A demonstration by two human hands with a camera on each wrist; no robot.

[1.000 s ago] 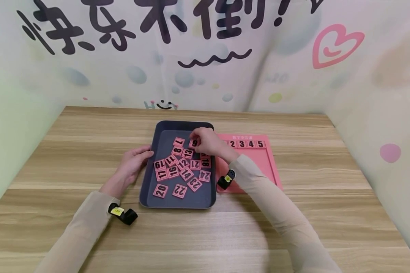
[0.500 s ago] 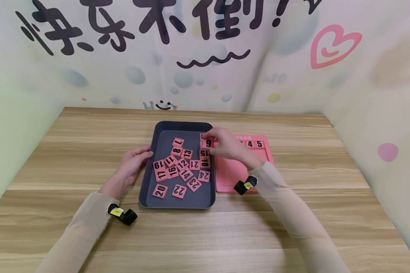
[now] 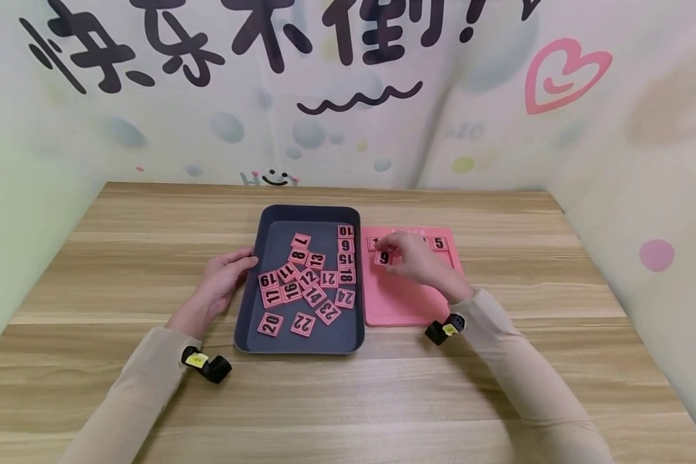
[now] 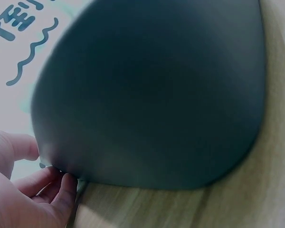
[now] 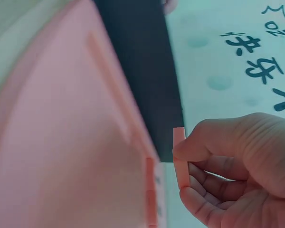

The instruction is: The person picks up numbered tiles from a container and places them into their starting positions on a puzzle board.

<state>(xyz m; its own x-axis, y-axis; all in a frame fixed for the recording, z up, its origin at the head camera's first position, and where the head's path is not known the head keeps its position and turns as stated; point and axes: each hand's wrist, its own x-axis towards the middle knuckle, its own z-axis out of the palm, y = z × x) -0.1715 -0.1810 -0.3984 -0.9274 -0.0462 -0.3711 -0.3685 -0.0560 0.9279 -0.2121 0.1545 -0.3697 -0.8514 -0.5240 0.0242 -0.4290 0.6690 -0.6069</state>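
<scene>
My left hand grips the left rim of a dark tray; in the left wrist view, thumb and fingers meet at the tray's edge. Loose pink number tiles lie in it, among them tile 20, tile 22 and tile 7. Between thumb and fingers, my right hand pinches a pink number tile that reads as 6. It holds the tile over the upper left of a pink puzzle board, just below the top row. The right wrist view shows this tile edge-on.
The board stands against the tray's right side. Along its top row, tile 1 and tile 5 show, while the right hand covers most of those between. A wooden table lies beneath, with a printed wall behind.
My right hand has carried the tile rightward out of the tray and over the board. Tiles 10 and 15 in the tray's right column have come into full view. My left hand stays on the rim.
</scene>
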